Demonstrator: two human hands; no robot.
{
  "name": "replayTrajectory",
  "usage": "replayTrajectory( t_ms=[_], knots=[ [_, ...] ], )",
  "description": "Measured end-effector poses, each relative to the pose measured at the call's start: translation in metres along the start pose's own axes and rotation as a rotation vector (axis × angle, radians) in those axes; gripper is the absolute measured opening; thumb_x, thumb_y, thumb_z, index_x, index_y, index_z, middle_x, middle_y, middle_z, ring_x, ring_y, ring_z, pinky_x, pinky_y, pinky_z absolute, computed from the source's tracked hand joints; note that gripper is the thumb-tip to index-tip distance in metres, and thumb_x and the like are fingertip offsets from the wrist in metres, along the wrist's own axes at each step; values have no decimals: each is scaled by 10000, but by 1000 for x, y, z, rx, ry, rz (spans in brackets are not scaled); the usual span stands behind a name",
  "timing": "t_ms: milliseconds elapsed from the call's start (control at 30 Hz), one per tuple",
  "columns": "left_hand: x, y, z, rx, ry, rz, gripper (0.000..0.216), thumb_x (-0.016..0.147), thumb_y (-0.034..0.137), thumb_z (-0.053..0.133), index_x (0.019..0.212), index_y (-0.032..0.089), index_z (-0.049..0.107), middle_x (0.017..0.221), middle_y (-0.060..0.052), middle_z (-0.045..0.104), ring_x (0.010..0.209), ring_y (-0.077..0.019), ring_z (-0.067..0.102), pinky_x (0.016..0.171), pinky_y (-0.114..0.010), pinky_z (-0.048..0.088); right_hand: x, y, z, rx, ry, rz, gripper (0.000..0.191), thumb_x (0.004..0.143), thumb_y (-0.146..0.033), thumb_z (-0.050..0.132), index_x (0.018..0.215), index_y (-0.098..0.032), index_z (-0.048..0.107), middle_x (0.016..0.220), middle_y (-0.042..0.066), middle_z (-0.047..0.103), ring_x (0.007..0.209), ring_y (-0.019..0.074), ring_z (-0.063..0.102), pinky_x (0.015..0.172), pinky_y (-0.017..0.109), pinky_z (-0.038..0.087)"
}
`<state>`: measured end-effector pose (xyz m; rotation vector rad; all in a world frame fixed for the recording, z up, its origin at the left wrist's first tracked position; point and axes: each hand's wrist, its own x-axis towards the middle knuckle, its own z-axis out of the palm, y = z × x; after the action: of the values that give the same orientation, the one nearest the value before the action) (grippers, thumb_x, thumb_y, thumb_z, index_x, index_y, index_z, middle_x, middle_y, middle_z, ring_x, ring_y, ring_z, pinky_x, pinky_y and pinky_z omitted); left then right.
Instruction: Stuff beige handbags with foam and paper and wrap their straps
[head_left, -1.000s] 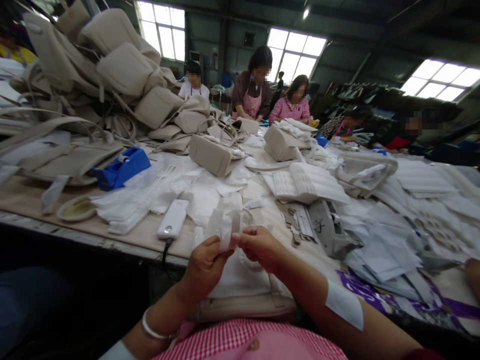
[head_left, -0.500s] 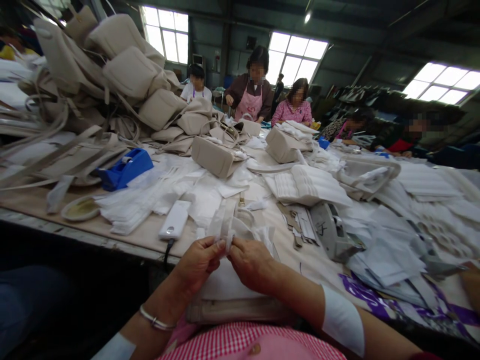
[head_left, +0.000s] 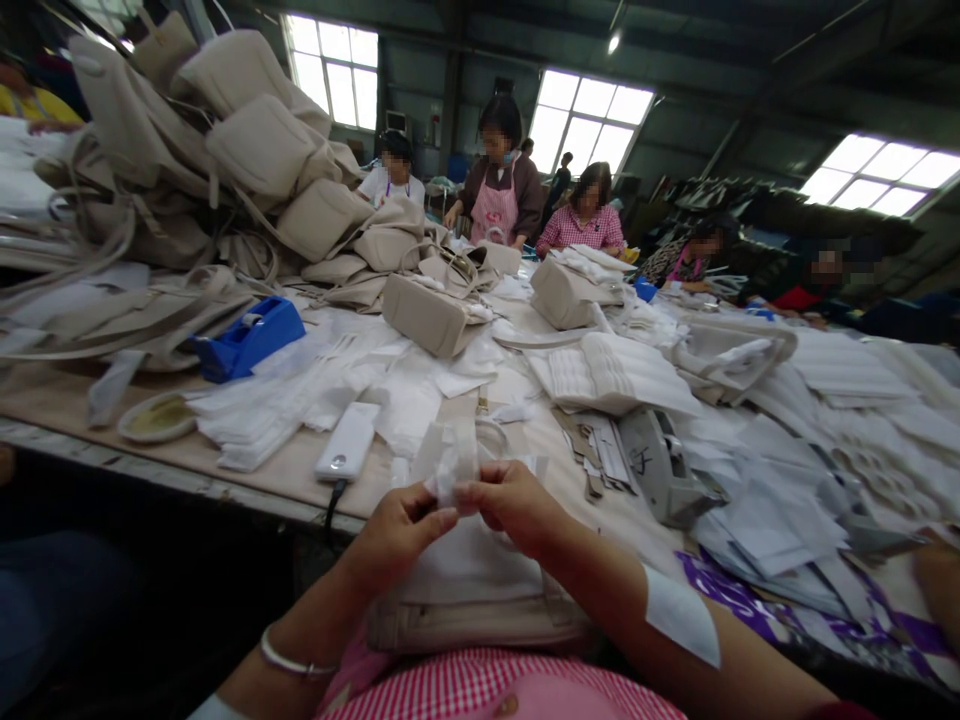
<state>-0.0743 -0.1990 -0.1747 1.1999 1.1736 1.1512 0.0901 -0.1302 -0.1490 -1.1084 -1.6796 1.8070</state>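
Note:
My left hand (head_left: pixel 396 535) and my right hand (head_left: pixel 511 503) meet just above the table's near edge. Both pinch a strip wrapped in white paper (head_left: pixel 456 462), which belongs to a beige bag (head_left: pixel 480 600) lying in my lap under the hands. The strip rises between my fingertips and loops back toward the table. The fingers of both hands are closed on it.
A white power bank (head_left: pixel 346 441) with a cable lies left of my hands. A grey tape dispenser (head_left: pixel 660 465) stands to the right, a blue one (head_left: pixel 246 337) at the left. Beige bags (head_left: pixel 255 150) are piled at the back left. Several people work across the paper-strewn table (head_left: pixel 315 470).
My hands dipped with the strip, then rose slightly again. The fingers have shifted along the paper wrap. The person in the pink apron across the table has straightened up.

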Motion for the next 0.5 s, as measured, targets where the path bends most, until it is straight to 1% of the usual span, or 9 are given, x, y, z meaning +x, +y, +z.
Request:
replayTrajectory(
  t_ms=[67, 133, 200, 233, 300, 333, 400, 467, 500],
  knots=[
    [7, -2, -2, -220, -11, -148, 385, 770, 517, 666, 791, 133, 649, 536, 63, 406, 456, -60, 296, 436, -196, 230, -3, 4, 6, -416, 76, -263, 245, 800, -336, 618, 644, -155, 563, 573, -18, 487, 512, 92, 392, 500, 244, 282],
    [13, -3, 0, -294, 67, -203, 418, 725, 542, 701, 730, 136, 602, 507, 88, 339, 443, -47, 215, 423, -196, 146, -6, 9, 11, -767, 139, -487, 191, 846, -266, 561, 703, -149, 605, 695, 39, 576, 624, 134, 478, 579, 267, 342],
    [17, -2, 4, -267, 156, -214, 408, 683, 511, 748, 704, 134, 596, 489, 93, 332, 446, -46, 219, 425, -197, 140, -8, 11, 11, -941, 158, -558, 176, 879, -223, 497, 800, -141, 631, 803, 90, 617, 682, 159, 507, 614, 286, 365],
    [18, -2, 6, -248, 192, -210, 395, 677, 497, 755, 704, 132, 605, 480, 93, 334, 444, -48, 227, 425, -197, 151, -8, 11, 9, -946, 139, -549, 178, 882, -220, 486, 818, -142, 632, 817, 95, 618, 689, 162, 507, 613, 287, 367],
    [17, 1, 8, -195, 218, -184, 347, 695, 462, 746, 741, 132, 646, 487, 75, 402, 451, -62, 301, 434, -195, 231, -7, 8, 1, -770, 33, -448, 186, 869, -260, 508, 757, -155, 613, 736, 53, 586, 642, 144, 480, 574, 266, 352],
    [16, 4, 9, -148, 214, -149, 308, 713, 433, 736, 775, 138, 672, 521, 52, 477, 481, -80, 382, 467, -202, 309, -5, 5, -3, -593, -37, -346, 215, 862, -306, 520, 719, -161, 590, 678, 24, 550, 590, 124, 447, 536, 250, 331],
    [14, 8, 9, -18, 170, -25, 222, 752, 363, 706, 844, 161, 719, 708, -11, 643, 671, -149, 564, 650, -256, 458, 2, -1, -11, -136, -135, -57, 308, 845, -428, 527, 673, -173, 523, 579, -28, 457, 470, 77, 322, 444, 218, 242],
    [12, 12, 8, 114, 120, 110, 171, 779, 298, 675, 890, 188, 744, 928, -47, 699, 901, -210, 617, 854, -311, 468, 10, -4, -14, 286, -132, 210, 349, 799, -493, 567, 671, -190, 453, 528, -70, 384, 415, 48, 197, 398, 198, 137],
    [11, 12, 7, 164, 106, 160, 162, 788, 279, 662, 896, 197, 750, 991, -53, 698, 966, -222, 613, 907, -321, 452, 14, -4, -13, 429, -100, 290, 356, 761, -484, 615, 672, -197, 425, 514, -86, 363, 407, 41, 166, 392, 191, 105]
  ],
)
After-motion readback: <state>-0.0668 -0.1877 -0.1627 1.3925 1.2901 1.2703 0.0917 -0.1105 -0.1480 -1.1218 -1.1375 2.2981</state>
